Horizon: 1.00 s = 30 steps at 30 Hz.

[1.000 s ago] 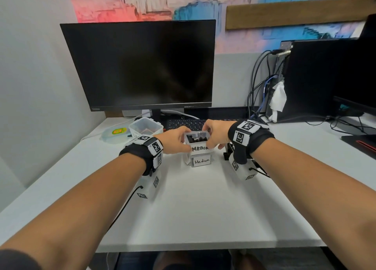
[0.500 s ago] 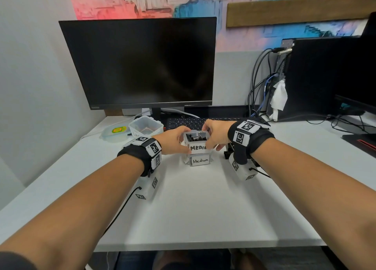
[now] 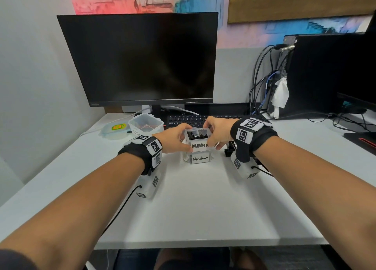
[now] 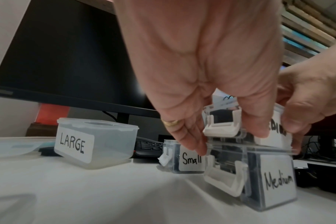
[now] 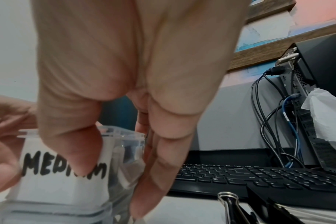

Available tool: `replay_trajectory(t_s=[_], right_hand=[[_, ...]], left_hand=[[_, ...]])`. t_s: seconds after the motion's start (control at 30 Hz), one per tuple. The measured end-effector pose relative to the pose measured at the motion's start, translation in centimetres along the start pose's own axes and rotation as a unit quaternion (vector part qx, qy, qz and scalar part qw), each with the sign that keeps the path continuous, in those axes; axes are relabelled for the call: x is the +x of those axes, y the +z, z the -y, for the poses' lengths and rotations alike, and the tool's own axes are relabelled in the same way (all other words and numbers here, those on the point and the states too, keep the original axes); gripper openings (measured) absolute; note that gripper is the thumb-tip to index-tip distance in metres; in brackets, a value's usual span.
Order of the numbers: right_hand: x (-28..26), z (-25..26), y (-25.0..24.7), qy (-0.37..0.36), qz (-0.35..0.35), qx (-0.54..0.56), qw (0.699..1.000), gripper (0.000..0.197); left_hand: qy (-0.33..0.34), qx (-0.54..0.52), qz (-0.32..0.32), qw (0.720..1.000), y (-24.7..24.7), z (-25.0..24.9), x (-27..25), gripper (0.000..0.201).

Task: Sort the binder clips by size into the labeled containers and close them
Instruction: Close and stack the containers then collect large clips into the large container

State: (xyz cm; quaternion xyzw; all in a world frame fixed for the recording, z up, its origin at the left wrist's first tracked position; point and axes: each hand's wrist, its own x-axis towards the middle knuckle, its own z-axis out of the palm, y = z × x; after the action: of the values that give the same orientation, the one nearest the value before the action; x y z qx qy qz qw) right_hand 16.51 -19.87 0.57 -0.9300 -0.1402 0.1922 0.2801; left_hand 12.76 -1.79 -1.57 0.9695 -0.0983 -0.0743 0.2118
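Two small clear containers are stacked at mid-table. The upper MEDIUM container (image 3: 198, 142) (image 4: 226, 121) (image 5: 63, 180) sits on the lower Medium container (image 3: 200, 158) (image 4: 276, 180), and black binder clips show inside it. My left hand (image 3: 180, 140) (image 4: 228, 141) grips its left side, thumb on the front label. My right hand (image 3: 213, 135) (image 5: 113, 186) grips its right side, thumb across the label. A Small container (image 4: 188, 159) stands behind the stack. The open LARGE container (image 3: 146, 125) (image 4: 94, 142) stands back left. Loose black binder clips (image 3: 230, 149) (image 5: 232, 204) lie under my right wrist.
A round lid (image 3: 115, 129) lies left of the LARGE container. A monitor (image 3: 142, 60) and a black keyboard (image 3: 189, 120) (image 5: 259, 175) stand behind the containers. A computer tower (image 3: 325, 74) with cables is at back right. The white table (image 3: 193, 204) runs toward me.
Both hands keep their hold on the upper MEDIUM container on the stack. Only the head camera has shifted slightly.
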Motion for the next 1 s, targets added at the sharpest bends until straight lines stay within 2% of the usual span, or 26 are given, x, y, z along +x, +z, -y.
replay_trajectory(t_s=[0.73, 1.0], right_hand=[[0.5, 0.2, 0.1, -0.014, 0.014, 0.006, 1.0, 0.062], [0.5, 0.4, 0.0, -0.004, 0.014, -0.003, 1.0, 0.059]], left_hand=[[-0.005, -0.001, -0.006, 1.0, -0.3, 1.0, 0.3, 0.068], [-0.01, -0.005, 0.005, 1.0, -0.2, 1.4, 0.7, 0.07]])
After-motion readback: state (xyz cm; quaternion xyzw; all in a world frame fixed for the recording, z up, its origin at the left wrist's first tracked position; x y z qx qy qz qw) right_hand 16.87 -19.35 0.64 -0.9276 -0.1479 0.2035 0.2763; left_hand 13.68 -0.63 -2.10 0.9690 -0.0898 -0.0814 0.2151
